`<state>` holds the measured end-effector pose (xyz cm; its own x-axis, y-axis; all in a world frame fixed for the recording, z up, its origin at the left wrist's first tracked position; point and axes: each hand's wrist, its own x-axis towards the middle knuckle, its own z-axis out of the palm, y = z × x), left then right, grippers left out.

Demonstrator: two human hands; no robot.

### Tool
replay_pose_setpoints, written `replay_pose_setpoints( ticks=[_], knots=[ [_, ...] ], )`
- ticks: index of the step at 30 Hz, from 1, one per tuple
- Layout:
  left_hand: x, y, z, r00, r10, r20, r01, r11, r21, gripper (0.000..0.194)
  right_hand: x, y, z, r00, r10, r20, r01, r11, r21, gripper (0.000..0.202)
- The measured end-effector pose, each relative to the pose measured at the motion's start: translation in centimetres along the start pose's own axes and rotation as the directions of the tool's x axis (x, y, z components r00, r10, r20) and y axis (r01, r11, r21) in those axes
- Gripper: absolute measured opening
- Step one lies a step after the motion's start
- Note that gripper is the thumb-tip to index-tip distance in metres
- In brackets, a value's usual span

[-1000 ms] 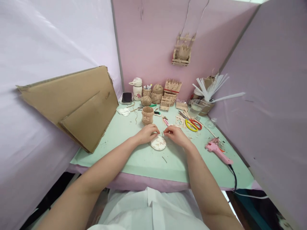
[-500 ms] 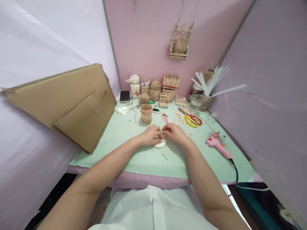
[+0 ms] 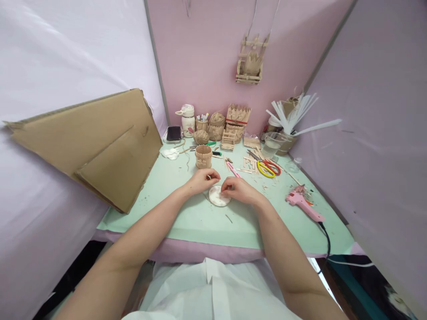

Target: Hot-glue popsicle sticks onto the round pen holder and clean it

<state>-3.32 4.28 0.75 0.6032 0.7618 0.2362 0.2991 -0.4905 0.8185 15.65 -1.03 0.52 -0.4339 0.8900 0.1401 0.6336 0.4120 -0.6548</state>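
A flat white disc (image 3: 216, 201) with faint darker marks lies on the table in front of me. My right hand (image 3: 238, 189) is over its right edge, fingers pressed together with the tips at the disc's surface; what they pinch is hidden. Just above the disc's upper left, my left hand (image 3: 203, 180) hovers with thumb and fingers in a pinch, and anything in it is too small to name. Behind that hand stands a small wooden-stick cup (image 3: 203, 156). A pink pen-like tool (image 3: 232, 169) lies beyond my right hand.
Scissors with yellow and red handles (image 3: 267, 169) lie among stick scraps at the right. Nearer the right edge is a pink glue gun (image 3: 305, 205) with a black cord. Cardboard (image 3: 100, 146) leans at the left. Twine balls (image 3: 200, 137) and a white bottle (image 3: 187, 121) stand at the back.
My left hand has lifted off the disc and moved left and away from me. My right hand has come left onto the disc, which now shows more of its surface.
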Motion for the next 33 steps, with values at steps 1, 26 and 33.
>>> replay_pose_setpoints(
  ticks=[1,26,33],
  knots=[
    [0.1,-0.1,0.0,1.000,-0.004,-0.011,0.004,1.000,0.001,0.016,0.0,-0.1,0.2,0.999,-0.030,0.026,0.031,0.999,-0.027,0.010],
    [0.2,0.1,0.1,0.946,-0.319,0.060,0.290,0.747,-0.597,0.024,0.8,-1.6,0.8,0.910,0.158,-0.383,0.011,0.915,0.403,0.012],
    [0.3,-0.2,0.5,0.950,-0.311,0.035,0.270,0.761,-0.590,0.026,0.9,-1.2,1.0,0.900,0.201,-0.386,0.006,0.881,0.473,0.018]
  ],
)
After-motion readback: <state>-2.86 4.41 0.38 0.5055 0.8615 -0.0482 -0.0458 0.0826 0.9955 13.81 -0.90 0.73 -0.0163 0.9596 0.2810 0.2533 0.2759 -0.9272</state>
